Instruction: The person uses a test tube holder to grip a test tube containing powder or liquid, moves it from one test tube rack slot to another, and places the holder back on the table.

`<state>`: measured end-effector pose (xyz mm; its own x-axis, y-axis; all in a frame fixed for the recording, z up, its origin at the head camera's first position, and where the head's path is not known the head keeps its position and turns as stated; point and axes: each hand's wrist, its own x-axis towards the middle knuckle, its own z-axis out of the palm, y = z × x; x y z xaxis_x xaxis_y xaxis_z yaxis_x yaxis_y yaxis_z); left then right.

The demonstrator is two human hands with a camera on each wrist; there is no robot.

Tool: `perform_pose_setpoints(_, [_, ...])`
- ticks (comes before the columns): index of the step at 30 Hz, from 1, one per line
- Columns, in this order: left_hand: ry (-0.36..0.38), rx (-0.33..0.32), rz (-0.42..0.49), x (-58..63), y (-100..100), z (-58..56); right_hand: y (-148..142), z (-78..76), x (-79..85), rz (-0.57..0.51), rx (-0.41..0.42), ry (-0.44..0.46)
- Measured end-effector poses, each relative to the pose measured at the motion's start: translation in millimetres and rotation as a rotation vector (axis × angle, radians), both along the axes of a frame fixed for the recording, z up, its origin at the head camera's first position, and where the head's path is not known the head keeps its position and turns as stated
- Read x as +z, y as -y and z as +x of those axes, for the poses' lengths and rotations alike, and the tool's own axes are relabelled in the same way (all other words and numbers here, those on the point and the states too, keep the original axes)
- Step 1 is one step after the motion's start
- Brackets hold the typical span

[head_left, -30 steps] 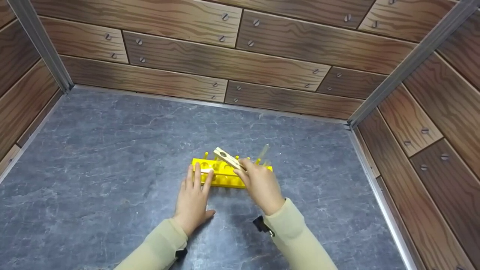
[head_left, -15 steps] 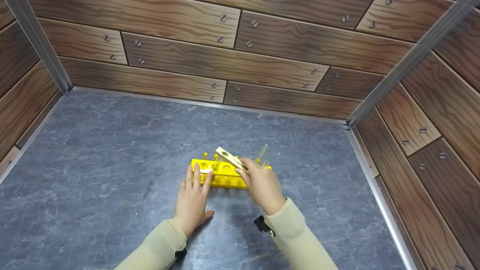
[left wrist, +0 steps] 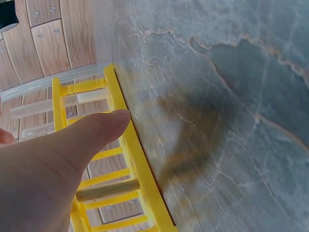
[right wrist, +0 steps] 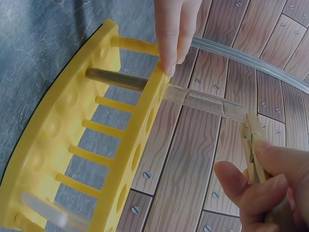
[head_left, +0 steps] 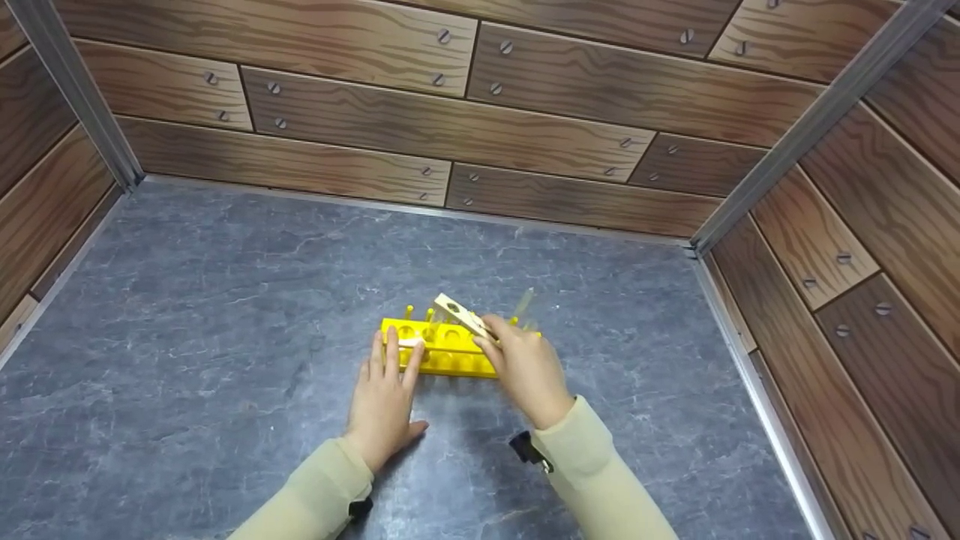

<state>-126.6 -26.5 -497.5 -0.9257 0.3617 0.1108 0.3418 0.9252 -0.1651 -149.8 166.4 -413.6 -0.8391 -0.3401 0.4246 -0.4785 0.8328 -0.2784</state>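
Note:
My right hand (head_left: 526, 375) grips a wooden test tube clamp (head_left: 461, 315), built like a clothespin, with thumb and fingers round its handle. In the right wrist view the clamp's tip is at the mouth of a clear test tube (right wrist: 207, 104). That tube stands in a yellow test tube rack (right wrist: 108, 193), and its lower part holds brownish liquid. My left hand (head_left: 381, 409) lies with straight, spread fingers on the rack's left end, fingertips at the top bar beside the tube. Its thumb (left wrist: 104, 126) shows in front of the rack in the left wrist view.
Another tube (right wrist: 46, 210) with white contents sits toward the rack's other end. A clear tube (head_left: 525, 304) leans up at the rack's right. The grey marbled tabletop (head_left: 225, 300) is bounded by wood-patterned walls (head_left: 337, 142) at the back and sides.
The clamp's tip has shifted slightly to the right over the rack, together with the right hand. The left hand has stayed on the rack.

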Motion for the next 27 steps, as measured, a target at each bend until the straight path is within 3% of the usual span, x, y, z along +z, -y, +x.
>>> perform_pose_setpoints(9, [-0.026,0.001,-0.025,-0.3,0,1.3,-2,1.6,3.3,0.019,-0.028,0.043])
perform_pose_setpoints(27, [0.041,0.017,-0.024,2.6,-1,1.9,-16,6.0,1.6,-0.007,-0.06,0.051])
